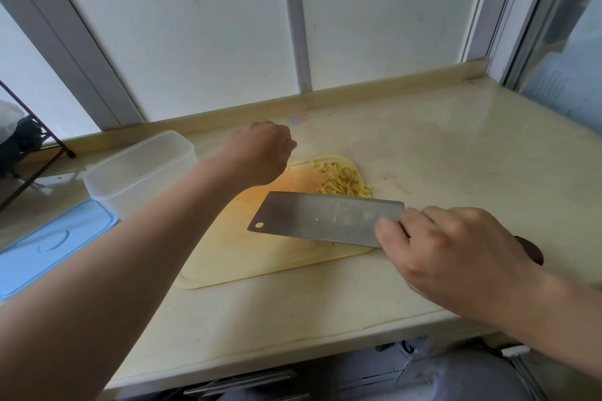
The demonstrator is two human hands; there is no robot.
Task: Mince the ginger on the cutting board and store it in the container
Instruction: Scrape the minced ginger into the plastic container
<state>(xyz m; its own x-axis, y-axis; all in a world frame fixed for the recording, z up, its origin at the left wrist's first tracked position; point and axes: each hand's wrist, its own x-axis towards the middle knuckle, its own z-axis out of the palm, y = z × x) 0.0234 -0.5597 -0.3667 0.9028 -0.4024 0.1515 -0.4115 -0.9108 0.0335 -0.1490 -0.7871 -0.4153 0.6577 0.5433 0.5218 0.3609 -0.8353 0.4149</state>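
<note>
A pile of yellow ginger strips [345, 182] lies on the far right part of the pale yellow cutting board [241, 257]. My right hand [456, 254] grips a steel cleaver [325, 218] by its dark handle, the blade lying across the board just in front of the ginger. My left hand [262, 153] hovers over the board's far left corner with its fingers curled under; whether it holds anything is hidden. A clear plastic container [140, 169] stands open to the left of the board.
The container's blue lid [49, 247] lies flat on the beige counter [456, 146] at the left. A black wire rack [29, 153] stands at the far left. Frosted windows rise behind the counter's back ledge.
</note>
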